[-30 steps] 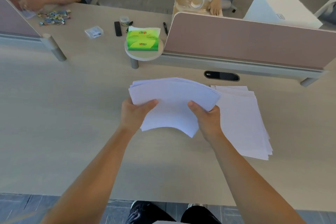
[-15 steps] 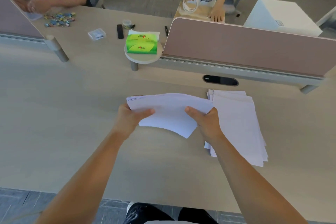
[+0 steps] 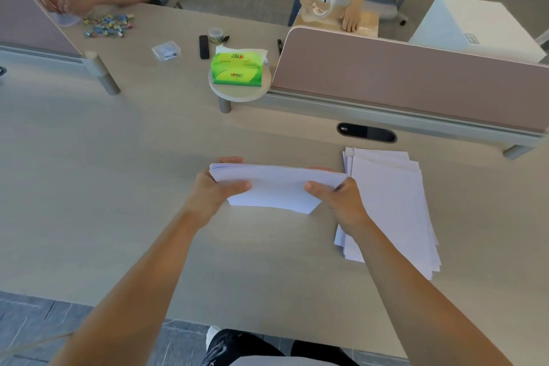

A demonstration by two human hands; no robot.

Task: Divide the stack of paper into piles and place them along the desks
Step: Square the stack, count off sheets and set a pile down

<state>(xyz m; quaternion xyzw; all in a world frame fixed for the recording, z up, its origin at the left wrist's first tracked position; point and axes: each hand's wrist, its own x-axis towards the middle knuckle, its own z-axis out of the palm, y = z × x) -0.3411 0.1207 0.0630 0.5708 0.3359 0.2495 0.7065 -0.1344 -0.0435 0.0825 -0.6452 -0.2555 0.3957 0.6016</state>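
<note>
Right now the person is midway through one split: a batch of sheets is gripped at its two ends, the left hand with its thumb over the top and fingers curled beneath, the right hand pinching the opposite end the same way. The batch hangs low over the desk, near edge drooping, its right end close to the far corner of the remaining stack, which lies fanned and untidy beside the right forearm. By this judgement the pile is separated but not yet placed. The next move calls for lowering it flat onto bare desk to the left, well apart from the stack, and easing both thumbs off without dragging the top sheets askew.

As for containers, a green tissue pack sits on a small round shelf at the divider's end, a tissue poking from its top. Farther back a clear plastic box and a little round jar each hold something, too small to name. Beyond the divider another person rests a hand on a cardboard box and holds a tape roll over it — its contents are hidden
</note>
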